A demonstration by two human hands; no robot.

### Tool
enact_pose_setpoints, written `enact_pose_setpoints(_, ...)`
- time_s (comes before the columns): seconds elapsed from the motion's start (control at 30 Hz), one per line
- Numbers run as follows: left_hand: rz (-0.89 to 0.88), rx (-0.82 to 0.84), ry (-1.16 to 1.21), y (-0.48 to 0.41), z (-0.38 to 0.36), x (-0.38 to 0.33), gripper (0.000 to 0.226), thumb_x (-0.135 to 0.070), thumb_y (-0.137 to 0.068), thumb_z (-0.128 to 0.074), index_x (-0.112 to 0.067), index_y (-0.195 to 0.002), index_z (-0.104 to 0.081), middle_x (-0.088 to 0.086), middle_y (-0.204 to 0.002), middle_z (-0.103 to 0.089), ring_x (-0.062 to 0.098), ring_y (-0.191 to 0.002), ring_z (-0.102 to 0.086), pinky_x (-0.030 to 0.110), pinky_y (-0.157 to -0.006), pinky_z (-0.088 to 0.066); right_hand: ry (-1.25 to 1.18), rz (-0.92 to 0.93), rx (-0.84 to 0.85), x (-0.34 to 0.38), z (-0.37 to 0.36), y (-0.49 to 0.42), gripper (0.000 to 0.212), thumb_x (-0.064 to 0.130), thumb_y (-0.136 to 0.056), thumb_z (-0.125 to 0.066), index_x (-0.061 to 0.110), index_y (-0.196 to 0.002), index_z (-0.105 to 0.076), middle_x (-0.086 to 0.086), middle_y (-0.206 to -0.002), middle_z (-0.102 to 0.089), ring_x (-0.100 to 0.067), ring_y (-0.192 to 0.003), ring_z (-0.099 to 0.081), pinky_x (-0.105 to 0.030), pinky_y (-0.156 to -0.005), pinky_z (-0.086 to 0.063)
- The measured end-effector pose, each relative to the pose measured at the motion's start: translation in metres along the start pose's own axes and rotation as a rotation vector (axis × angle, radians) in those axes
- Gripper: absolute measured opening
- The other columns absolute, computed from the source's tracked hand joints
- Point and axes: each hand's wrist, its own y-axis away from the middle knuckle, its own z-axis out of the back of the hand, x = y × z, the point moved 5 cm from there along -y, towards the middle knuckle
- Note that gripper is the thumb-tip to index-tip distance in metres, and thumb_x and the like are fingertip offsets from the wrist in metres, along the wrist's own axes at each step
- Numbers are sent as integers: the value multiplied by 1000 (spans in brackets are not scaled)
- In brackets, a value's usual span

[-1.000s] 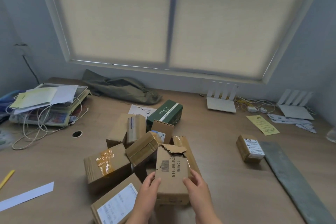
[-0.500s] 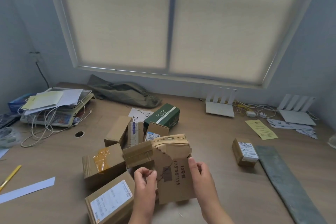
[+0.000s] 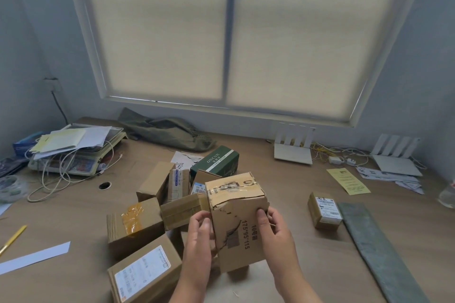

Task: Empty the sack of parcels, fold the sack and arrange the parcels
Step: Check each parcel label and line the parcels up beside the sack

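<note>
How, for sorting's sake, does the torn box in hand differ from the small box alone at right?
Left hand and right hand hold the torn box aloft; the small box rests on the desk. The torn box is bigger, ripped; the small box intact, white-labelled. Both are brown cardboard.

sack (image 3: 167,131) behind parcels (image 3: 157,204) (on desk (image 3: 283,187))

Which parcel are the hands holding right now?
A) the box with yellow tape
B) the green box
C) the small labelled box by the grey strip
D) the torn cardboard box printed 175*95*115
D: the left hand and right hand grip the sides of the torn cardboard box.
</note>
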Motion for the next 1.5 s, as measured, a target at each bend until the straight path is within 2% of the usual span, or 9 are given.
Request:
enact_pose_setpoints(0.13, 47, -22, 99, 0, 9, 0, 50, -72, -93, -32, -37, -118, -57, 2, -119, -65, 20, -113, -58, 50, -96, -51, -131, -49, 79, 5, 1, 8, 83, 92, -63, -44, 25, -107, -65, 2, -102, -72, -14, -99, -66, -32, -81, -51)
enact_pose_setpoints(0.3, 21, 39, 136, -3, 12, -10, 48, -76, -87, -38, -49, -123, -52, -5, -121, -59, 18, -113, -55, 61, -98, -50, -248, -139, 72, -5, -2, 8, 87, 89, -59, -50, 21, -113, -60, -6, -105, -74, -28, -104, -69, -54, -94, -54)
enact_pose_setpoints(0.47, 49, 95, 149, -1, 14, -7, 65, -67, -62, -67, -43, -121, -54, -1, -116, -68, 22, -108, -65, 44, -82, -57, -280, -110, 158, -2, -5, 12, 95, 91, -52, -62, 28, -123, -57, -5, -111, -74, -30, -108, -67, -58, -98, -50)
enact_pose_setpoints(0.6, 53, 85, 199, -3, 20, -2, 61, -41, -64, -78, -46, -119, -51, 5, -119, -66, 27, -108, -69, 52, -90, -58, -313, -73, 223, -1, -5, 15, 73, 69, -64, -62, 31, -126, -56, -3, -117, -72, -29, -112, -66, -48, -86, -51)
enact_pose_setpoints(0.73, 53, 125, 216, -2, 16, -1, 77, -48, -50, -83, -51, -120, -52, -5, -116, -71, 25, -112, -69, 50, -89, -59, -331, -50, 248, -1, -4, 17, 69, 57, -67, -58, 30, -130, -55, -2, -123, -70, -23, -113, -66, -36, -79, -50)
enact_pose_setpoints(1.0, 95, 202, 325, 6, -10, 4, 96, -31, -60, -85, -54, -135, -32, 7, -124, -71, 32, -111, -70, 58, -99, -52, -324, -107, 335, -7, 8, 26, 62, 38, -79, -68, 41, -138, -51, 1, -129, -68, -19, -114, -66, -49, -97, -54)
enact_pose_setpoints(1.13, 133, 168, 253, 5, -22, 4, 91, -38, -65, -84, -54, -133, -25, 5, -122, -68, 29, -108, -70, 51, -93, -56, -349, -151, 310, -14, 24, 26, 55, 30, -81, -65, 35, -135, -57, -5, -126, -69, -27, -115, -66, -59, -96, -52)
enact_pose_setpoints(1.33, 144, 124, 102, -16, -5, 2, 72, -56, -65, -74, -27, -127, -53, 14, -107, -71, 28, -102, -66, 54, -98, -49, -304, -177, 354, -19, 49, 20, 67, 38, -69, -71, 20, -132, -61, -10, -122, -71, -24, -108, -68, -46, -90, -52)
enact_pose_setpoints(1.5, 174, 107, 118, -18, -11, 15, 27, -38, -93, -61, -22, -115, -57, 19, -113, -66, 28, -105, -62, 51, -95, -53, -434, -197, 12, -28, 64, 6, 96, 50, -56, -82, 26, -141, -43, -11, -122, -68, -19, -105, -70, -39, -80, -54)
